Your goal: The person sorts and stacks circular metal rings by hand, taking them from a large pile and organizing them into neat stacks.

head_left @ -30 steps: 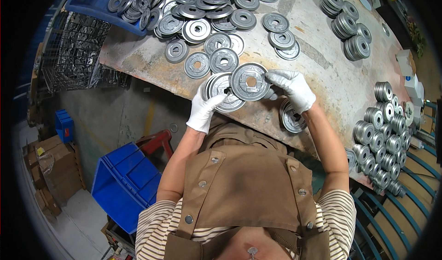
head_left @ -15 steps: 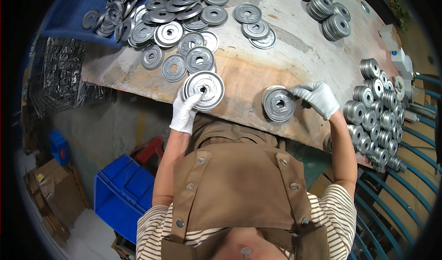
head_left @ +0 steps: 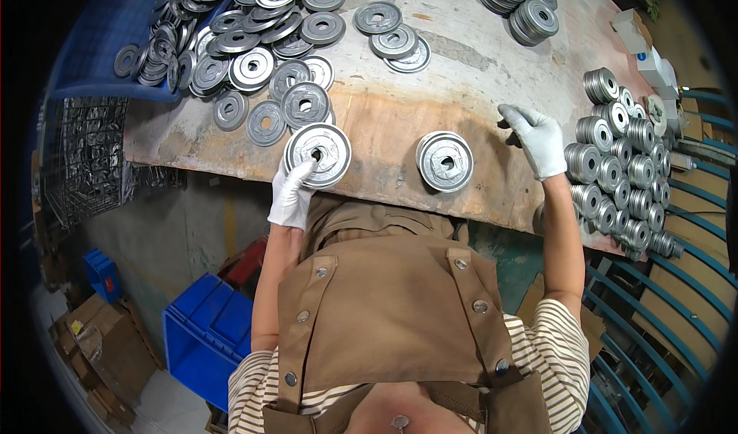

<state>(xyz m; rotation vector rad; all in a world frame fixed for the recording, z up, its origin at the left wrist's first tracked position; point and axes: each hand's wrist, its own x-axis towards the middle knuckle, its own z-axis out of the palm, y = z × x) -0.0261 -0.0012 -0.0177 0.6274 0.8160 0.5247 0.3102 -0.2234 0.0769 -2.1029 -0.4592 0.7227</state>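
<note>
My left hand (head_left: 291,194), in a white glove, grips a grey metal disc (head_left: 332,166) with a hole in its middle. Its thumb lies over the disc's face near the hole, and the fingers are hidden underneath. In front of me a short stack of similar discs (head_left: 446,174) sits close to the table's near edge. To the right of that stack is my right hand (head_left: 538,143), also gloved, with grey-stained fingertips. It is raised off the stack, fingers stretched out, holding nothing. Loose discs (head_left: 304,105) lie just beyond the left hand.
A large heap of discs (head_left: 254,66) spills from a blue bin (head_left: 100,69) at the far left. Three overlapping discs (head_left: 393,42) lie mid-table. Stacked discs stand in columns (head_left: 534,20) at the back and in rows (head_left: 607,169) at the right. A blue crate (head_left: 204,319) stands below the table.
My right hand has come off the disc stack and moved away to the right, fingers stretched. The left hand still holds its disc. The whole view has shifted slightly.
</note>
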